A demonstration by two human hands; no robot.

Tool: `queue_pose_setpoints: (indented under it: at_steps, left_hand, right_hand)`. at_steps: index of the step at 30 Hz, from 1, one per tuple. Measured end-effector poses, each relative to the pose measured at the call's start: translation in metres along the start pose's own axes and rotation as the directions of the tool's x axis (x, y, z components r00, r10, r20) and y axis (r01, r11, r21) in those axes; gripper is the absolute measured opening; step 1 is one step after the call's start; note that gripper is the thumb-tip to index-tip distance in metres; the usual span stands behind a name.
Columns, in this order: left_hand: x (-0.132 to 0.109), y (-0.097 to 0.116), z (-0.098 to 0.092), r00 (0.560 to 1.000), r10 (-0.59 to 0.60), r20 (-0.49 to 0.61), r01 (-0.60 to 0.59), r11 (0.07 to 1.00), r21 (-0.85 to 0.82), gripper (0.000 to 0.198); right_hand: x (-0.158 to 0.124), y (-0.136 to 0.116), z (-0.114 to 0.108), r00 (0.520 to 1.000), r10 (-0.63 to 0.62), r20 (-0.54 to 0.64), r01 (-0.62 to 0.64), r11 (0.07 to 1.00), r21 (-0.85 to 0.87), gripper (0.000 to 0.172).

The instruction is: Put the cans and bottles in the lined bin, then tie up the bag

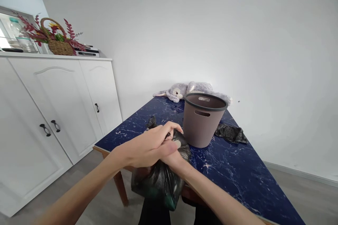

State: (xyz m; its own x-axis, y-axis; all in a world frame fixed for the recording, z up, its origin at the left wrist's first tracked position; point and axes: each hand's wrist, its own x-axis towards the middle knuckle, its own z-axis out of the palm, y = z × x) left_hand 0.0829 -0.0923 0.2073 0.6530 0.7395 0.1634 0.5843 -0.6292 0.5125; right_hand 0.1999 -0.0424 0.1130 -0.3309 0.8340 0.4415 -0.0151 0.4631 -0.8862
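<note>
Hands [158, 147]: 2 on 1 black bag [161, 179] | 1 bin [202, 123]

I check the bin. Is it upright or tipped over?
Upright. The bin stands on its base on the table, rim facing up.

Both arms stretched forward; left hand [148, 146] on top, fingers curled; right hand [173, 154] tucked under, mostly hidden.

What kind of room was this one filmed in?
Probably a room in a home, perhaps a dining area: white cupboards topped with a flower basket, a blue marble-look table against the wall, and a plush toy lying behind a small bin.
</note>
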Motion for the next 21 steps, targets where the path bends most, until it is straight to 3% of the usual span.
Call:
queue_pose_setpoints:
  at_steps: [2, 3, 4, 6, 7, 8, 9, 11, 14, 17, 21]
  left_hand:
    - [-0.002, -0.005, 0.007, 0.985, 0.089, -0.148, -0.08, 0.995, 0.065, 0.05]
    - [-0.003, -0.01, 0.012, 0.952, 0.125, -0.279, -0.098, 0.989, 0.107, 0.051]
    - [-0.004, -0.017, 0.017, 0.888, 0.144, -0.437, -0.092, 0.986, 0.137, 0.054]
    - [-0.004, -0.034, 0.029, 0.699, 0.101, -0.708, -0.027, 0.993, 0.116, 0.061]
    - [-0.004, -0.042, 0.034, 0.628, 0.05, -0.777, 0.003, 0.998, 0.067, 0.066]
    - [-0.003, -0.05, 0.04, 0.599, -0.003, -0.801, 0.022, 1.0, 0.012, 0.074]
    - [-0.002, -0.056, 0.044, 0.613, -0.052, -0.788, 0.034, 0.999, -0.039, 0.083]
    - [-0.001, -0.063, 0.051, 0.705, -0.124, -0.699, 0.048, 0.991, -0.128, 0.103]
    - [0.001, -0.06, 0.056, 0.807, -0.192, -0.558, 0.051, 0.965, -0.257, 0.111]
    - [0.005, -0.053, 0.057, 0.836, -0.234, -0.496, 0.053, 0.935, -0.35, 0.098]
    - [0.01, -0.058, 0.06, 0.853, -0.261, -0.452, 0.119, 0.94, -0.32, 0.06]
  right_hand:
    - [0.001, -0.001, -0.002, 0.997, 0.067, -0.034, -0.065, 0.997, 0.051, 0.013]
    - [0.001, -0.003, -0.004, 0.992, 0.11, -0.054, -0.106, 0.991, 0.084, 0.019]
    - [0.001, -0.006, -0.006, 0.983, 0.166, -0.08, -0.155, 0.98, 0.123, 0.027]
    - [0.002, -0.011, -0.012, 0.944, 0.304, -0.128, -0.271, 0.937, 0.221, 0.038]
    - [0.003, -0.014, -0.015, 0.92, 0.366, -0.143, -0.318, 0.907, 0.276, 0.042]
    - [0.003, -0.015, -0.019, 0.901, 0.41, -0.145, -0.348, 0.879, 0.326, 0.045]
    - [0.004, -0.017, -0.023, 0.894, 0.428, -0.131, -0.359, 0.861, 0.361, 0.046]
    - [0.004, -0.019, -0.03, 0.912, 0.403, -0.074, -0.349, 0.859, 0.376, 0.049]
    - [0.001, -0.025, -0.044, 0.928, 0.373, 0.002, -0.356, 0.885, 0.299, 0.052]
    - [-0.001, -0.034, -0.06, 0.923, 0.385, -0.012, -0.376, 0.907, 0.191, 0.056]
    - [-0.002, -0.039, -0.076, 0.896, 0.436, -0.081, -0.423, 0.895, 0.14, 0.058]
